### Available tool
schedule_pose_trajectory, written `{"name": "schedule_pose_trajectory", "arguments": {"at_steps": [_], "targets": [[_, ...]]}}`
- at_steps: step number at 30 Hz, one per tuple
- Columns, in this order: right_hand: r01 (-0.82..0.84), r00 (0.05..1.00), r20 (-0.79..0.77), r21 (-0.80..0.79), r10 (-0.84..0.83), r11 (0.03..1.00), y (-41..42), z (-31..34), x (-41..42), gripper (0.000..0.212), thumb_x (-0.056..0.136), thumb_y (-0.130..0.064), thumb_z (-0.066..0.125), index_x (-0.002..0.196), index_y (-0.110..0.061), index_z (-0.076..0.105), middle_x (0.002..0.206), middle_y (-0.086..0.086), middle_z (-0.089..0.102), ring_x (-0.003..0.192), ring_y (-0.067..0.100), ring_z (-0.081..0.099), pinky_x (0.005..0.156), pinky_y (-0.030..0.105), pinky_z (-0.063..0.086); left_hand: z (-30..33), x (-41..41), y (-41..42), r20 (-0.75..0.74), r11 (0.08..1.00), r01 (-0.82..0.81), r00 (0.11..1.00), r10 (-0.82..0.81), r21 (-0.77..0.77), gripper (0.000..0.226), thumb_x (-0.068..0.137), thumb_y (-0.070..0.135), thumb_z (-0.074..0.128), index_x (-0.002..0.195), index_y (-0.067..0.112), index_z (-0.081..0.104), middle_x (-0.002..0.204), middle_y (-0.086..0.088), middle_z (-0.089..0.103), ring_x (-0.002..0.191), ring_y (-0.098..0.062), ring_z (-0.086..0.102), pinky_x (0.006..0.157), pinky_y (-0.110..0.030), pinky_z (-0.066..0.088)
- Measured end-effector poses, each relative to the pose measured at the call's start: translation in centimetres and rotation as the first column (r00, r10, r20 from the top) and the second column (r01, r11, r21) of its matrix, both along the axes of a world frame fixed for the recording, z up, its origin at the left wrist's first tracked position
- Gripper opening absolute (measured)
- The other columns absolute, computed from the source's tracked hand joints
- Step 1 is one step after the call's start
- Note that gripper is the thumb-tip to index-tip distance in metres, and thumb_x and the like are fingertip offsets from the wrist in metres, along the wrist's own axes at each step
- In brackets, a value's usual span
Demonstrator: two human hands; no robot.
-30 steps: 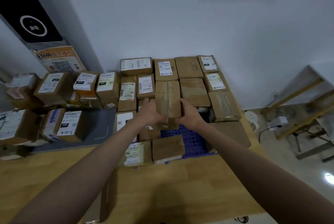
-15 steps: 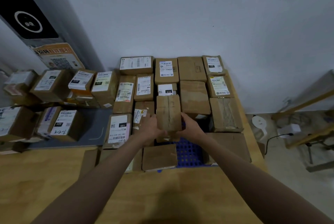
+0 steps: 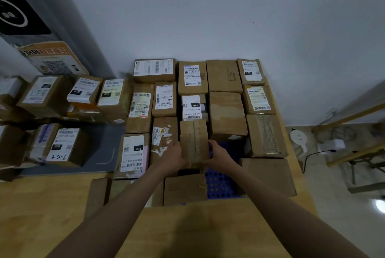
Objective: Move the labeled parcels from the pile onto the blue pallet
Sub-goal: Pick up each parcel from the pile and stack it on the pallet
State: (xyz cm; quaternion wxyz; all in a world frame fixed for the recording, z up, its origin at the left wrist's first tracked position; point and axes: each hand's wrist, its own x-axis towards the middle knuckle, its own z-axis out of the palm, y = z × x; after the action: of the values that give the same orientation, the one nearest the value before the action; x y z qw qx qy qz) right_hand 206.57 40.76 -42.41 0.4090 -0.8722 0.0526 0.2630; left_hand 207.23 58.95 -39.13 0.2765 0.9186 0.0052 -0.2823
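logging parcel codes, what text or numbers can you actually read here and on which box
"15H": black tag, front-left pallet parcel
"010": parcel behind the taped box gripped by both hands
"15H": back-right parcel
"010": pile parcel
"032": pile parcel
"220": nearer pile parcel
Barcodes, fine print and orange poster: too blurred.

Matt taped cardboard parcel (image 3: pixel 194 141); blue plastic pallet (image 3: pixel 220 185).
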Motion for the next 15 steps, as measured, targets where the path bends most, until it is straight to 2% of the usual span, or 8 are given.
{"name": "schedule_pose_trajectory", "arguments": {"at_steps": [3, 6, 8, 12, 15], "targets": [[0.004, 1.0, -0.018, 0.017, -0.003, 1.0, 0.07, -0.53, -0.02, 0.095, 0.075, -0.031, 0.084, 0.149, -0.016, 0.026, 0.142, 0.006, 0.048, 0.125, 0.021, 0.051, 0.093, 0.031, 0.051, -0.49, -0.09, 0.23, -0.011, 1.0, 0.018, 1.0, -0.018, 0.002, 0.067, 0.073, 0.027, 0.081, 0.127, 0.008, 0.046, 0.125, -0.011, 0.05, 0.107, -0.026, 0.053, 0.089, -0.042, 0.05], [-0.001, 0.999, -0.052, 0.029, 0.003, 1.0, 0.0, -0.71, 0.1, 0.093, 0.077, -0.026, 0.082, 0.148, -0.018, 0.024, 0.134, 0.007, 0.055, 0.096, 0.011, 0.062, 0.071, 0.017, 0.052, -0.73, -0.02, 0.47, -0.012, 1.0, 0.013, 1.0, -0.013, -0.013, 0.071, 0.073, 0.025, 0.082, 0.131, 0.008, 0.044, 0.127, -0.011, 0.049, 0.11, -0.026, 0.053, 0.091, -0.041, 0.05], [0.0, 0.998, -0.065, 0.037, 0.002, 0.999, -0.06, -0.68, 0.16, 0.092, 0.078, -0.024, 0.081, 0.149, -0.019, 0.022, 0.13, 0.008, 0.058, 0.082, 0.005, 0.061, 0.065, 0.015, 0.051, -0.78, 0.11, 0.59, -0.018, 0.999, 0.004, 1.0, -0.005, -0.04, 0.073, 0.072, 0.023, 0.083, 0.132, 0.009, 0.043, 0.128, -0.011, 0.05, 0.111, -0.026, 0.054, 0.092, -0.042, 0.05], [0.071, 0.994, -0.087, 0.092, -0.063, 0.993, -0.17, -0.59, 0.16, 0.081, 0.085, -0.027, 0.075, 0.148, -0.021, 0.024, 0.134, 0.007, 0.055, 0.103, 0.018, 0.064, 0.082, 0.032, 0.057, -0.63, 0.23, 0.43, -0.011, 0.997, -0.007, 1.0, 0.006, -0.076, 0.071, 0.071, 0.02, 0.082, 0.13, 0.009, 0.044, 0.125, -0.011, 0.053, 0.109, -0.026, 0.055, 0.09, -0.042, 0.051], [0.158, 0.983, -0.111, 0.136, -0.143, 0.978, -0.31, -0.37, 0.09, 0.069, 0.092, -0.038, 0.065, 0.147, -0.018, 0.029, 0.134, 0.008, 0.056, 0.108, 0.023, 0.064, 0.083, 0.036, 0.059, -0.36, 0.22, -0.18, 0.029, 0.998, 0.006, 1.0, -0.004, -0.066, 0.079, 0.074, 0.021, 0.081, 0.139, 0.008, 0.038, 0.127, -0.011, 0.051, 0.11, -0.026, 0.053, 0.087, -0.032, 0.048]]}}
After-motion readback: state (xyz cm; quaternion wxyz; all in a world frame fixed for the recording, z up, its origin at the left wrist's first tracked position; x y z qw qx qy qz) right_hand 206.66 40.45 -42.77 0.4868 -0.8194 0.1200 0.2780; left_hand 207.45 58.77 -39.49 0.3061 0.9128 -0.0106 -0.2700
